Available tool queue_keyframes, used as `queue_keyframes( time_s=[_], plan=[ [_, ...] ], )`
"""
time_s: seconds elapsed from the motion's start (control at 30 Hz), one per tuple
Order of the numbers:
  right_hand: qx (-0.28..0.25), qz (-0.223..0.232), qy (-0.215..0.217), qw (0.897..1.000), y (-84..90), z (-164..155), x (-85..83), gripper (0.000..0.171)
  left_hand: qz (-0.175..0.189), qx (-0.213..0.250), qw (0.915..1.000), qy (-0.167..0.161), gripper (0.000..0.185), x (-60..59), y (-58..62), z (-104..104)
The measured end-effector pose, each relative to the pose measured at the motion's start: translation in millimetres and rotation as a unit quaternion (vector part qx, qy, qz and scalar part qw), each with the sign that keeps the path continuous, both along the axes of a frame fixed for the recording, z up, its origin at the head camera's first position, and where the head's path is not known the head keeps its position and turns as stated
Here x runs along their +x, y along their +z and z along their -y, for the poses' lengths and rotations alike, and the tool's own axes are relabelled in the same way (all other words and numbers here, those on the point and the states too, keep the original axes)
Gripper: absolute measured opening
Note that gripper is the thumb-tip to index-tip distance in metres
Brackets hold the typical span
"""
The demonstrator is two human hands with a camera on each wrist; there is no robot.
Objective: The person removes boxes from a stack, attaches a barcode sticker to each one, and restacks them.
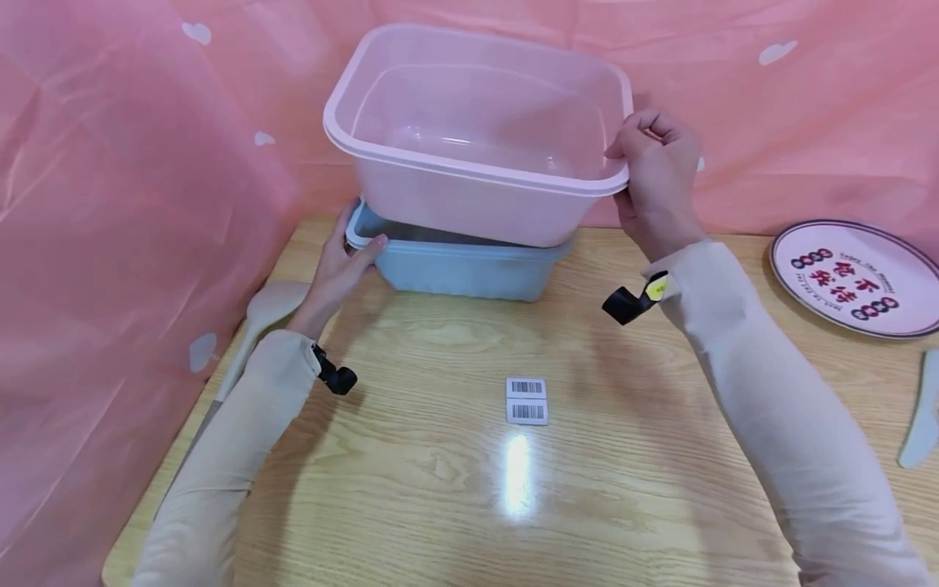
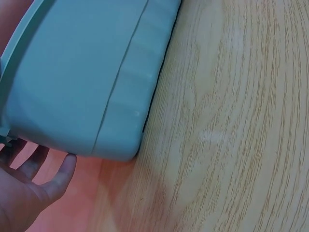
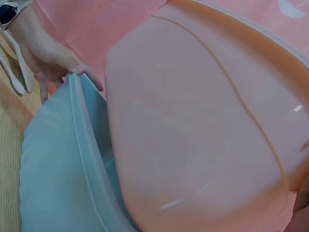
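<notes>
A pink plastic basin (image 1: 469, 191) is tilted above a blue plastic basin (image 1: 462, 271) at the back of the table, its underside dipping into the blue one's opening. My right hand (image 1: 663, 175) pinches the pink basin's rim at its right end, thumb inside. At the blue basin's left corner, my left hand (image 1: 337, 273) holds the rim, with the thumb over the edge and fingers along the outer wall. The left wrist view shows the fingers (image 2: 60, 176) against that wall, and the blue basin's bottom edge close to the wood.
Two barcode labels (image 1: 526, 401) lie mid-table. To the right are a white plate (image 1: 854, 277) with red lettering and a pale blue knife-shaped utensil (image 1: 923, 416). A light-coloured spatula (image 1: 267, 306) lies at the left edge. Pink cloth (image 1: 132, 204) hangs behind and left.
</notes>
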State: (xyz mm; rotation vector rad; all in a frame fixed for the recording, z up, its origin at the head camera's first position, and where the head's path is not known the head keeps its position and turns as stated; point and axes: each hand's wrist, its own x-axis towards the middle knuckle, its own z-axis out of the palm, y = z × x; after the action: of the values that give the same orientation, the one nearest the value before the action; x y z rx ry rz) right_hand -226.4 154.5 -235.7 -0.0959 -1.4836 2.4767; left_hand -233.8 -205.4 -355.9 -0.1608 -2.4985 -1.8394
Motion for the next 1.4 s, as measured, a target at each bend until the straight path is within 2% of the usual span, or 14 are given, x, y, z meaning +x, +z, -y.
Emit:
queue_keyframes(
  time_s=[0.17, 0.4, 0.63, 0.83, 0.97, 1.07, 1.17, 1.4],
  plan=[
    [-0.018, -0.011, 0.002, 1.000, 4.4, -12.1, 9.8, 0.020, -0.002, 0.003, 1.0000, -0.001, 0.075, -0.4, -0.8, 0.1],
    [-0.043, -0.049, -0.002, 0.998, 5.4, -34.8, 24.8, 0.019, 0.001, 0.012, 0.9999, -0.004, 0.076, 1.2, -3.8, -1.4],
    [-0.094, -0.065, -0.001, 0.993, 9.5, -61.2, 35.7, 0.020, -0.003, 0.017, 0.9997, -0.015, 0.075, 2.5, -3.3, 2.3],
    [-0.099, -0.067, 0.000, 0.993, 9.7, -88.7, 43.2, 0.022, 0.000, 0.019, 0.9998, -0.010, 0.075, 2.2, -1.9, 4.2],
    [-0.091, -0.074, -0.014, 0.993, 7.0, -107.0, 45.8, 0.022, 0.003, 0.022, 0.9997, -0.004, 0.076, 2.1, -2.2, 5.3],
    [-0.113, -0.090, -0.022, 0.989, 3.5, -120.0, 46.0, 0.022, 0.011, 0.036, 0.9993, -0.002, 0.076, 2.1, -2.6, 5.6],
    [-0.149, -0.099, -0.011, 0.984, -0.4, -134.1, 46.9, 0.021, 0.016, 0.046, 0.9988, -0.003, 0.077, 2.3, -2.4, 5.5],
    [-0.190, -0.098, -0.008, 0.977, -7.2, -162.9, 48.1, 0.024, 0.019, 0.044, 0.9988, -0.004, 0.077, 3.6, -1.5, 6.0]
  ],
)
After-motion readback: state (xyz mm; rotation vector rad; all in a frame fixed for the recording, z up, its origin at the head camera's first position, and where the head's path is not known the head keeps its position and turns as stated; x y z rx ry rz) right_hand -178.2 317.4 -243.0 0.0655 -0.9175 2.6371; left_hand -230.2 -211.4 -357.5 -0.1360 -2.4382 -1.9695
